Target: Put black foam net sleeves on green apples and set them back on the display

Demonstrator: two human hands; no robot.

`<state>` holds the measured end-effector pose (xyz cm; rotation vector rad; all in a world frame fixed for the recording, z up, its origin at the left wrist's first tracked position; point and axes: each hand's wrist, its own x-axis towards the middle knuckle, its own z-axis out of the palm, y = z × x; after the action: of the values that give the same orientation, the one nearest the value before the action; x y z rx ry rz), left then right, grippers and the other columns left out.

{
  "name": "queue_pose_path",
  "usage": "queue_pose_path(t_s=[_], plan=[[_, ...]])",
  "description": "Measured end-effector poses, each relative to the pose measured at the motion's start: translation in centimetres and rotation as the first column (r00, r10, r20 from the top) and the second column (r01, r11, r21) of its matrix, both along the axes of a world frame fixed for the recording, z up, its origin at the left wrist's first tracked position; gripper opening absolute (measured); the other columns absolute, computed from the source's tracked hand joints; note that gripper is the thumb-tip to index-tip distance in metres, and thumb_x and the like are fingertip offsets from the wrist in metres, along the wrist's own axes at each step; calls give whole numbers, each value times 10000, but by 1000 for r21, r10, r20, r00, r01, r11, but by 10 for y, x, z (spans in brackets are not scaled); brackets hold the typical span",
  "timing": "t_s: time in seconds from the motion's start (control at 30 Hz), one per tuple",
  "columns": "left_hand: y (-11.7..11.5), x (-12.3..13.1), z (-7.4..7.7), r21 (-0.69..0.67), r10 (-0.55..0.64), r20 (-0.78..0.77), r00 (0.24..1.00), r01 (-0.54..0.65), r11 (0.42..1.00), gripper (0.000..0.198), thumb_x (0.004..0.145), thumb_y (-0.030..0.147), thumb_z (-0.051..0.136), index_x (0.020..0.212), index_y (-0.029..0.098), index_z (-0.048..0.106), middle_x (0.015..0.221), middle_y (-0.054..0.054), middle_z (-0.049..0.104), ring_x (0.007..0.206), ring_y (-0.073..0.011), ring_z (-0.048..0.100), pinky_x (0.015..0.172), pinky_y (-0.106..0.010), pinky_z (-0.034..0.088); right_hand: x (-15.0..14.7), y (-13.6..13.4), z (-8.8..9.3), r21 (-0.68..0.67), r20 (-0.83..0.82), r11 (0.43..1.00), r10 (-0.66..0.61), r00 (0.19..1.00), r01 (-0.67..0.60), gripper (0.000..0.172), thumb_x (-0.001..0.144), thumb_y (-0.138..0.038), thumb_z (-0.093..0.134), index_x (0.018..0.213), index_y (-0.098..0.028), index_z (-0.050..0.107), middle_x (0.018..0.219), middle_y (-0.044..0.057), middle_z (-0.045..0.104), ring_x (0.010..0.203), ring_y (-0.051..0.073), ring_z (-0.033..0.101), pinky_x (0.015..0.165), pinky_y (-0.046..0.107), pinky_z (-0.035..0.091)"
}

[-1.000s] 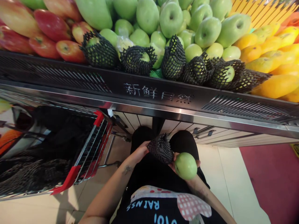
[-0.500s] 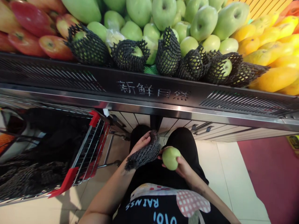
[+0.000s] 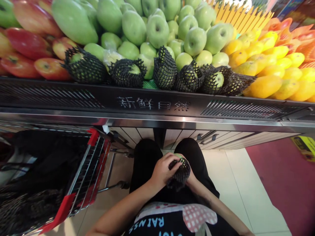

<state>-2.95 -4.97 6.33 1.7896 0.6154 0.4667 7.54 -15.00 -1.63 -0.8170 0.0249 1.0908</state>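
Above my lap, a black foam net sleeve (image 3: 180, 173) is around most of a green apple (image 3: 178, 155), whose pale top shows at the far edge. My left hand (image 3: 162, 168) grips the sleeve from the left, thumb and fingers closed on the mesh. From the right, my right hand (image 3: 191, 178) holds the apple, its fingers mostly hidden behind the fruit and net. Along the front of the display, several green apples sit in similar black nets (image 3: 165, 70).
Bare green apples (image 3: 157, 31), red apples (image 3: 29, 46) and yellow mangoes (image 3: 265, 83) fill the shelf behind a black front rail (image 3: 152, 101). A metal shopping cart (image 3: 86, 170) holding dark netting stands at my left. A red mat (image 3: 275, 183) lies at right.
My left hand has moved right and brought the sleeve onto the apple in my right hand. The apple, bare before, is now mostly covered. The view has tilted up slightly.
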Motion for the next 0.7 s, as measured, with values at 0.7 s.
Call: queue_pose_path(t_s=[0.7], plan=[[-6, -18, -70, -421, 182, 71, 981, -136, 897, 217, 894, 452, 597, 955, 295, 733, 902, -16, 685, 958, -256, 649, 913, -338, 484, -9, 0, 34, -205, 349, 966, 224, 910, -159, 394, 704, -285, 804, 1036, -271, 593, 937, -23, 650, 800, 163, 592, 696, 259, 475]])
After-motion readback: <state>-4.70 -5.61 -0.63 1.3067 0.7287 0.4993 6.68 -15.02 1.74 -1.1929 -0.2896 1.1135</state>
